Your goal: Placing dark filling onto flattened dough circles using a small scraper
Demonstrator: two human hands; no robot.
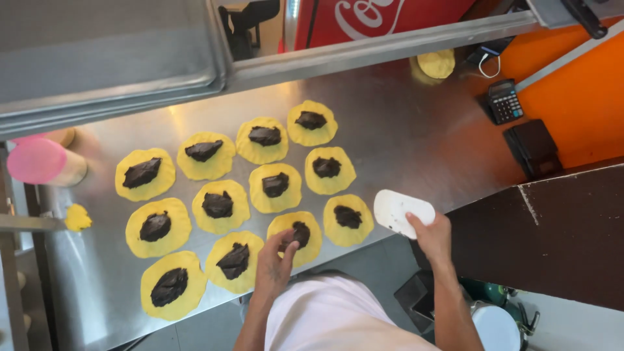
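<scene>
**Dough rounds laid out, one hand at the near edge**

While the left hand (276, 260) rests its curled fingertips on the dough round (296, 235) at the near edge of the steel surface (403, 136), the right hand (430, 235) pinches a white oval scraper (402, 209) by its rim, just to the right of the rounds. The left hand grips nothing; its fingers sit bent over the dark filling, touching the dough. Twelve yellow rounds lie flat in loose diagonal rows across the middle of the surface, each with a dark dollop at its centre and gaps between them, seemingly so none sticks to its neighbour. A spare yellow lump (436, 63) sits near the far edge, and a small scrap (77, 218) near the left edge beside a pink-topped cylinder (40, 161). A black calculator (505, 101) lies off on the orange counter, well apart
</scene>
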